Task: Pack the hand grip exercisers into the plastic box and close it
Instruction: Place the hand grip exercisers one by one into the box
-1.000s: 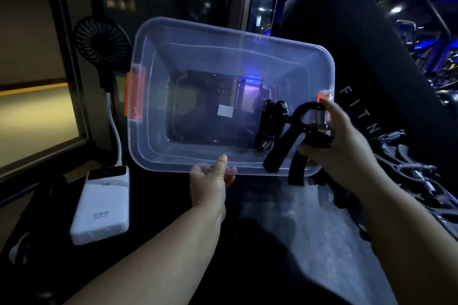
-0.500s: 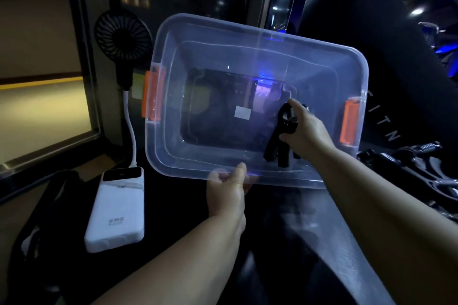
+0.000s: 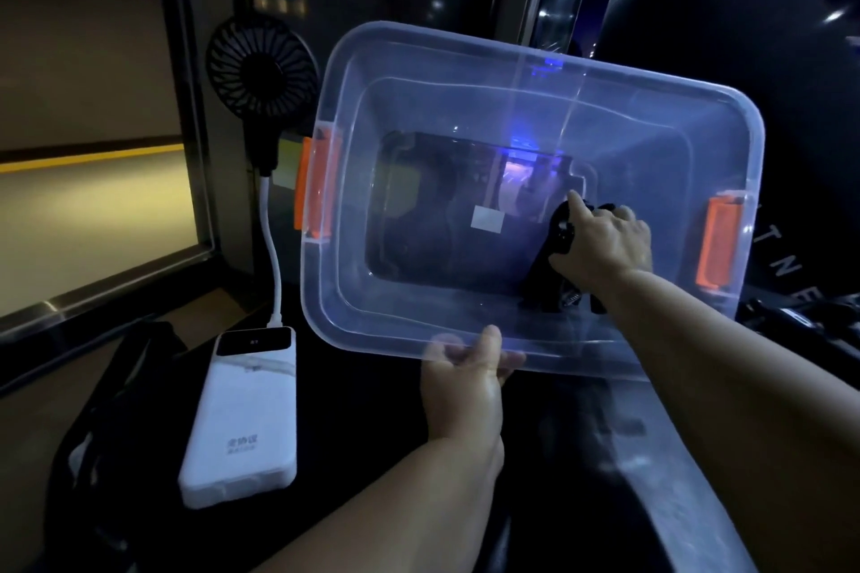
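Head view | my left hand (image 3: 465,379) pinches the near rim of the plastic box (image 3: 419,74), tilting it toward me | my right hand (image 3: 605,242) sits inside, fingers closed on a hand grip exerciser (image 3: 551,268) at the right end | I should lay it flat, then let go gently.

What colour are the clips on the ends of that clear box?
Orange, both clips, seen in the head view.
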Demonstrator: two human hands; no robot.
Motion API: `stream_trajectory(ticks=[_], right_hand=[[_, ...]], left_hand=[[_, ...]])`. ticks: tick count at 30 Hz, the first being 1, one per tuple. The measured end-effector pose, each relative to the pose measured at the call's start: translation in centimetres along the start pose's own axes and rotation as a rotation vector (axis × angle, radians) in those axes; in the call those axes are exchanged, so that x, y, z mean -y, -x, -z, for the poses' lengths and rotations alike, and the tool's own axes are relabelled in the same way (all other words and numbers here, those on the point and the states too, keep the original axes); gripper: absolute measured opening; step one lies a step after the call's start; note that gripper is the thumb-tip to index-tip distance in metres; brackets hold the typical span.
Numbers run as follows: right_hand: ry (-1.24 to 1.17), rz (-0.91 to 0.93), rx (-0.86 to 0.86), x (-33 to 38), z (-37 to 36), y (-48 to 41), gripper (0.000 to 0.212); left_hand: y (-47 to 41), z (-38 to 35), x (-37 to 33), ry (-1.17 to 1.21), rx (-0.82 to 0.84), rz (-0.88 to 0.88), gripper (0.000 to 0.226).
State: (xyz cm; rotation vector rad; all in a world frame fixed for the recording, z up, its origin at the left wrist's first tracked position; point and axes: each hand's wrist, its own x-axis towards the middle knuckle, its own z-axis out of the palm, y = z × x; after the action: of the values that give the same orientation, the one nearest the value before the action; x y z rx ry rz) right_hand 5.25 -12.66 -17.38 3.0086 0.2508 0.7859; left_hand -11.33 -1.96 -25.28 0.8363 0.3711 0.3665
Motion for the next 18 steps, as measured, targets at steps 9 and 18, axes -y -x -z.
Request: stream_trajectory(ticks=[9,18], right_hand=[[0.190,0.115,-0.005,-0.8,-0.9,-1.5,0.063],[0.126,0.165,0.005,-0.6,-1.3,-1.5,0.078]], left_hand=[[-0.2,-0.1,0.2,0.008,-0.009,-0.002,0.018],[-0.2,-0.1,0.1,-0.008,-0.011,-0.003,0.017]])
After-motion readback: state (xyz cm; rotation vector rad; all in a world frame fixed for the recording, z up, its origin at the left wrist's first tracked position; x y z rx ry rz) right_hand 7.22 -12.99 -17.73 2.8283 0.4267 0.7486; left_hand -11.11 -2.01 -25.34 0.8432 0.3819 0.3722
